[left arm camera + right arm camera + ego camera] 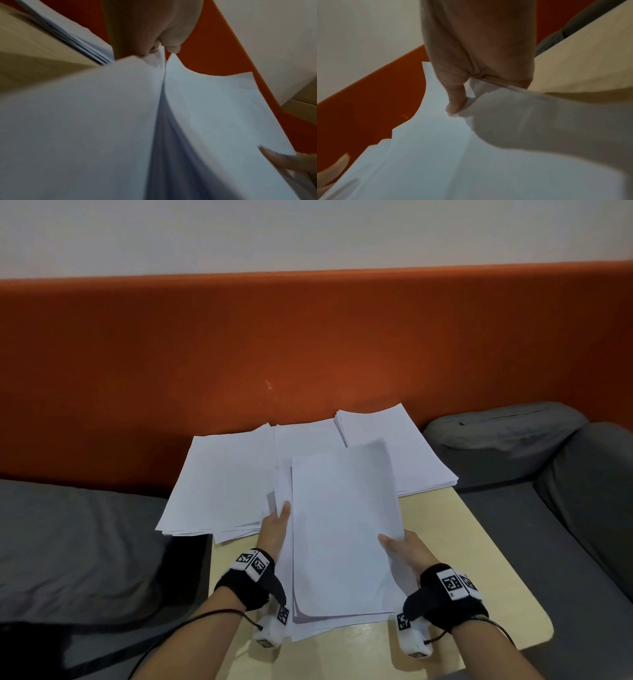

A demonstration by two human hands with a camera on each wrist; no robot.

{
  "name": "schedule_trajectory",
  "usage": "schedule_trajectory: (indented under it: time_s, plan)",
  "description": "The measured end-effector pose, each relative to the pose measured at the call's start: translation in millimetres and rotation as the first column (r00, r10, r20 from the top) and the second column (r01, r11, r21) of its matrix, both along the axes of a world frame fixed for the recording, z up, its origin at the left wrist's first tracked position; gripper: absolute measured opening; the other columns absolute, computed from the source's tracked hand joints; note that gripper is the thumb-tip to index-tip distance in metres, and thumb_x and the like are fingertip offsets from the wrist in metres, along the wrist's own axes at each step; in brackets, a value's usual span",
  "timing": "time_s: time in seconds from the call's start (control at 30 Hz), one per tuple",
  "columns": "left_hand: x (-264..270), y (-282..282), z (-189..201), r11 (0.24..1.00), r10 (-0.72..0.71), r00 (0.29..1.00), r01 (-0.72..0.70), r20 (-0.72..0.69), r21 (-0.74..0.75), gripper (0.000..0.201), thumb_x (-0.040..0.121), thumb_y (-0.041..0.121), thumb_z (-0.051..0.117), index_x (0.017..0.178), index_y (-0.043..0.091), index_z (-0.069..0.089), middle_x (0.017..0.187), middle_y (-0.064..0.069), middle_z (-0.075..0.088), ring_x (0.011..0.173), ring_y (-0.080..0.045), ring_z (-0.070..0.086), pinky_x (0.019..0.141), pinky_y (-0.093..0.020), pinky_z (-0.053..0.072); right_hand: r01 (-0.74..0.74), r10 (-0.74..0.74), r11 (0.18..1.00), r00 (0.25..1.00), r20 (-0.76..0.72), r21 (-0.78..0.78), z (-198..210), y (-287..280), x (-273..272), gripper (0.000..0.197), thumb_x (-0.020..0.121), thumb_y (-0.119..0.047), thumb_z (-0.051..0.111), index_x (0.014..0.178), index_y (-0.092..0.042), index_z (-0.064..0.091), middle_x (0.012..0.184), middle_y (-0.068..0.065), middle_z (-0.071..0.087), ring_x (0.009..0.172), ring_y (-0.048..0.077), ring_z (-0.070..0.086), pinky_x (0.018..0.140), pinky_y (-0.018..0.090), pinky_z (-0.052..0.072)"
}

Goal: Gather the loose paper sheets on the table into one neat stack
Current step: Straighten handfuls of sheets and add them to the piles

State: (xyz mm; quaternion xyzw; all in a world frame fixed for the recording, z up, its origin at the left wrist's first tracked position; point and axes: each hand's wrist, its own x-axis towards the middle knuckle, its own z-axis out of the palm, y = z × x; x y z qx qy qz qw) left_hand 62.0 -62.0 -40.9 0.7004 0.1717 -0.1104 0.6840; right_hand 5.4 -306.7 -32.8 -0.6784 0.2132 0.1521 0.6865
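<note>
head view, left to right: a spread of sheets (219, 484) on the table (479, 559), then the left hand (274, 529) and right hand (407, 549) each pinching a side edge of the lifted bundle (342, 525), and a far stack (404, 446). thin, floppy and slippery, the paper should handle best gripped at both long edges.

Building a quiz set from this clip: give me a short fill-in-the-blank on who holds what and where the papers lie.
1. The bundle of sheets is held by ____ hands, the left hand and the right hand.
2. The right hand's thumb lies on ____ of the bundle.
3. The wall panel behind the table is ____.
4. The thick pile lies at the table's far ____ corner.

Missing words: both; top; orange; right
</note>
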Motion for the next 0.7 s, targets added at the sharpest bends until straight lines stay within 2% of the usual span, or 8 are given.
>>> schedule_trajectory:
  time_s: [0.07,0.17,0.23,0.37,0.43,0.5,0.6,0.7]
  plan:
    - [-4,-2,5,0.994,-0.053,0.997,0.057,0.048,-0.092,0.023,0.092,0.017,0.056,0.114,0.019,0.052,0.114,-0.001,0.059,0.112,-0.019,0.054,0.101,-0.032,0.038,-0.015,0.015,0.999,1.000,-0.002,-0.037,-2,6,4,0.026,0.092,-0.005,0.055,0.117,0.004,0.055,0.099,0.014,0.063,0.082,0.021,0.061,0.065,0.023,0.049]
    - [-6,-1,13,0.983,-0.071,0.994,0.085,0.087,-0.165,0.036,0.087,-0.003,0.058,0.120,0.010,0.053,0.118,-0.008,0.060,0.109,-0.024,0.058,0.095,-0.033,0.045,-0.049,0.049,0.989,0.999,-0.003,-0.137,-3,9,11,0.034,0.090,-0.010,0.060,0.121,0.004,0.056,0.111,0.017,0.065,0.097,0.028,0.061,0.085,0.036,0.048]
    - [-4,2,22,0.982,-0.109,0.988,0.124,0.114,-0.144,0.037,0.089,0.003,0.058,0.125,0.004,0.052,0.120,-0.007,0.061,0.110,-0.023,0.059,0.094,-0.030,0.048,-0.047,0.052,0.983,0.998,0.026,-0.176,2,8,16,0.036,0.087,-0.008,0.063,0.121,0.002,0.057,0.117,0.018,0.064,0.102,0.029,0.062,0.092,0.039,0.047]
    - [-1,10,38,0.966,-0.184,0.974,0.205,0.136,-0.159,0.062,0.075,0.038,0.073,0.127,0.010,0.052,0.123,-0.002,0.063,0.115,-0.017,0.059,0.104,-0.037,0.043,0.104,-0.087,0.990,0.979,0.184,-0.090,16,7,28,0.052,0.081,-0.004,0.069,0.128,-0.003,0.048,0.121,0.012,0.060,0.108,0.027,0.058,0.094,0.037,0.047]
    - [-4,9,51,0.952,-0.239,0.952,0.269,0.193,-0.144,0.029,0.087,0.025,0.064,0.114,0.015,0.060,0.108,0.005,0.069,0.103,-0.010,0.064,0.093,-0.026,0.050,0.136,-0.126,0.990,0.965,0.229,-0.028,26,8,31,0.055,0.079,-0.005,0.071,0.128,-0.005,0.048,0.122,0.009,0.060,0.111,0.025,0.057,0.100,0.040,0.044]
    - [-6,7,66,0.945,-0.258,0.935,0.297,0.242,-0.138,0.017,0.092,0.018,0.055,0.107,0.016,0.063,0.098,0.007,0.072,0.095,-0.010,0.067,0.088,-0.025,0.052,0.165,-0.156,0.986,0.944,0.290,-0.008,37,9,33,0.043,0.080,-0.004,0.069,0.121,-0.005,0.055,0.119,0.012,0.063,0.108,0.027,0.060,0.099,0.042,0.046]
    - [-5,6,90,0.964,-0.212,0.925,0.252,0.316,-0.090,0.030,0.089,0.027,0.059,0.113,0.009,0.061,0.109,-0.005,0.068,0.104,-0.023,0.064,0.093,-0.038,0.050,0.212,-0.182,0.977,0.878,0.442,-0.018,67,12,31,0.029,0.085,-0.005,0.063,0.113,-0.005,0.060,0.109,0.010,0.067,0.096,0.023,0.064,0.085,0.034,0.052]
    - [-3,6,112,0.975,-0.165,0.896,0.210,0.411,-0.067,0.012,0.092,0.019,0.055,0.103,0.018,0.059,0.102,0.002,0.066,0.098,-0.016,0.064,0.089,-0.030,0.052,0.203,-0.161,0.979,0.806,0.569,-0.010,96,18,31,0.018,0.088,-0.007,0.059,0.105,-0.012,0.062,0.096,0.000,0.068,0.084,0.009,0.063,0.074,0.022,0.052]
